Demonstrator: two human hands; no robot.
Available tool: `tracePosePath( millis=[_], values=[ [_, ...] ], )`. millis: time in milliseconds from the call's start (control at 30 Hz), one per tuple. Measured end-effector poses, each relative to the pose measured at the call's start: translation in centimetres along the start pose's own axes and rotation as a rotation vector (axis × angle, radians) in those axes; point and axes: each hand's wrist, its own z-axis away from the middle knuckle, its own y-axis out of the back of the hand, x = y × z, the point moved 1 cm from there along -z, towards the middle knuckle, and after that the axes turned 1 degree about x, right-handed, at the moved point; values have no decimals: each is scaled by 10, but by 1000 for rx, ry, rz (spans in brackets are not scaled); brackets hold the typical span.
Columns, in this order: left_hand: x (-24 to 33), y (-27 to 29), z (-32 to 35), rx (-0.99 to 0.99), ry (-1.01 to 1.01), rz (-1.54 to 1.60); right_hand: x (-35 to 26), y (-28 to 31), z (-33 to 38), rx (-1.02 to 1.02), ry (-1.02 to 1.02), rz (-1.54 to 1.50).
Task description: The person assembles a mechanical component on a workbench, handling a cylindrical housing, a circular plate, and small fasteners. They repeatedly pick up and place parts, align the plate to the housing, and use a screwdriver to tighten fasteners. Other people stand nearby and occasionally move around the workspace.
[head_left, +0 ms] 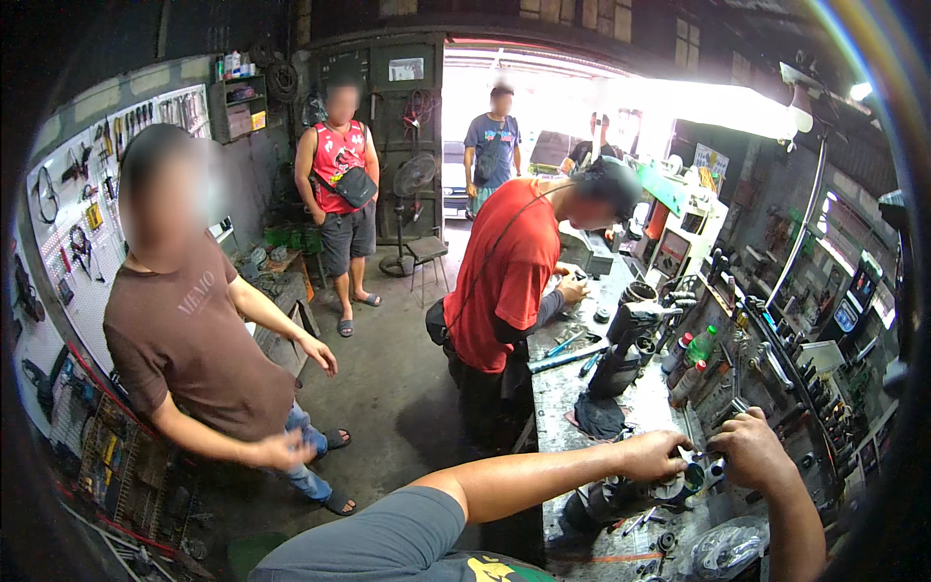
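Note:
My left hand (655, 456) is closed, its fingertips pressed together over the end of a dark cylindrical metal part (621, 497) lying on the workbench (558, 412). What those fingers pinch is too small to make out. Close on its right, my right hand (754, 449) is curled around a slim silver metal tool (740, 404), whose end sticks up above the knuckles. Between both hands sit small shiny round pieces, partly covered by fingers. A black cloth (599, 417) lies on the bench beyond my left forearm.
A co-worker in a red shirt (499, 267) bends over the bench's far end. Bottles (687, 383) and a black upright part (621, 359) stand along it. A clear plastic bag (722, 551) lies nearest me. At left stands a person in a brown shirt (208, 339).

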Motion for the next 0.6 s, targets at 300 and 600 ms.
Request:
tracePosePath(
  millis=[300, 600],
  values=[
    [-12, -14, -14, 50, 82, -40, 23, -23, -13, 0, 212, -8],
    [9, 3, -15, -51, 42, -115, 6, -4, -33, -96, 354, 168]
  ],
)
